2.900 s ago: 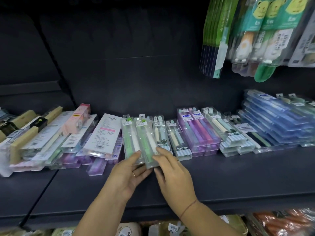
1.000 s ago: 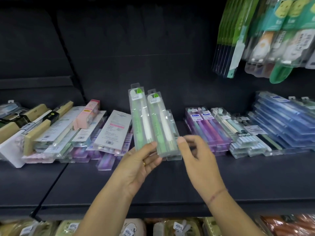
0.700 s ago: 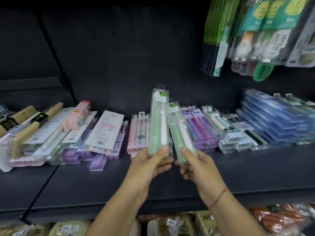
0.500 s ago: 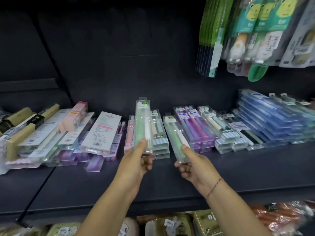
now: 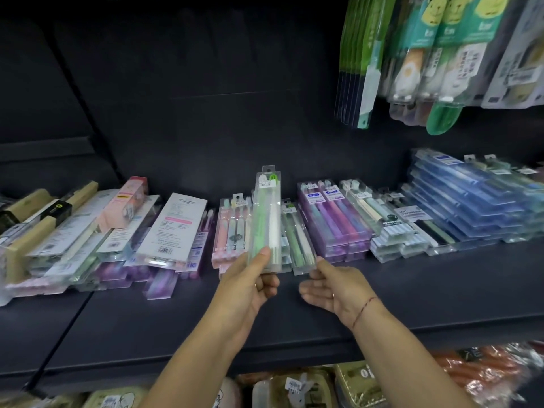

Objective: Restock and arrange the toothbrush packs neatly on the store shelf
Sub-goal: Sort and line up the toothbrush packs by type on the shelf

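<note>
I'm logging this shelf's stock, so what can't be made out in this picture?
All in the head view:
Print on the label of the pack in the left hand: too small, blurred.
Whether the right hand has a grip on the lying pack or just touches it: the hand covers the corner.
Hanging packs: cut by the top and right edges, blurred.
Lower-shelf goods: cut by the bottom edge, partly behind the arms.

Labels on the toothbrush packs are too blurred to read
</note>
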{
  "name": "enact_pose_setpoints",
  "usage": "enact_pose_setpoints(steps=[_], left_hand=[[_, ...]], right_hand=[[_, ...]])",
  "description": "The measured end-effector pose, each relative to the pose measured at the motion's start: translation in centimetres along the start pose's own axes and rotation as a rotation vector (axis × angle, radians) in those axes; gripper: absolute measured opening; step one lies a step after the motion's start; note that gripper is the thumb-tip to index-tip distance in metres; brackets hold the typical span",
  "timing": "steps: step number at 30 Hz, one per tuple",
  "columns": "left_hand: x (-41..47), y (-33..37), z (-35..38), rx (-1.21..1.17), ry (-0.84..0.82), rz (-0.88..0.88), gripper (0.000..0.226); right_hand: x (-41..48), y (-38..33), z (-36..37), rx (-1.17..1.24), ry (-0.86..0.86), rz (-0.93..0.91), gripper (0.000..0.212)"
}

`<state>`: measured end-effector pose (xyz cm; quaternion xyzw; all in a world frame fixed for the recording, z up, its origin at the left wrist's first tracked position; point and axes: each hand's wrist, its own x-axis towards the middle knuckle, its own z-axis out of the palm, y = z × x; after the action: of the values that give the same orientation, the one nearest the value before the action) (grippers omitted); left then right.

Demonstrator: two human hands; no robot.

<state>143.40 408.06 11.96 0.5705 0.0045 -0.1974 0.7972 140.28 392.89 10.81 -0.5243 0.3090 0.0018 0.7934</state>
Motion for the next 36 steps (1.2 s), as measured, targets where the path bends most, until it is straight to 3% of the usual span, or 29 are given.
enact_pose_setpoints(steps=[3,5,9,12,15,18,24,28,32,36], left_hand=[[-0.5,-0.6,0.5,0.000,-0.051,0.031,0.016],[-0.9,-0.9,1.0,0.038,-0.099,0.082,0.033],[-1.2,-1.6,1.7,0.238,-0.087,0.169,0.047],[-1.0,-1.9,1.6,0.532,-0.007,0.283,0.049],[0.0,-2.2,0.4,0.989,0.151,0.575,0.046],[1.8,-2.1,-1.1,1.191,0.288,0.756,0.048],[3.0,-2.6,-2.1,1.422,0.135,0.644,0.059],[2.9,-2.3,-2.1,1.385,0.099,0.607,0.059],[3.3,-0.3,-3.9,1.294,0.347,0.707,0.057],[3.9,1.3,-9.8,1.550,0.583,0.592,0.064]], right_hand=[[-1.8,0.0,0.1,-0.084,-0.073,-0.072,0.040],[-3.3,0.1,0.4,-0.186,-0.181,-0.109,0.043],[-3.9,-0.1,0.6,-0.205,-0.185,-0.199,0.026],[-3.4,-1.1,0.3,-0.081,-0.132,-0.205,0.018],[-2.5,-1.5,0.2,-0.077,-0.085,-0.194,0.020],[-1.8,-1.4,0.3,-0.012,-0.040,-0.160,0.022],[-0.8,0.0,0.1,0.110,0.012,-0.126,0.028],[-0.6,1.0,0.3,0.197,0.027,-0.164,0.020],[-1.4,1.8,1.2,0.238,0.041,-0.153,0.012],[-3.1,2.7,3.6,0.087,-0.021,-0.209,0.010]])
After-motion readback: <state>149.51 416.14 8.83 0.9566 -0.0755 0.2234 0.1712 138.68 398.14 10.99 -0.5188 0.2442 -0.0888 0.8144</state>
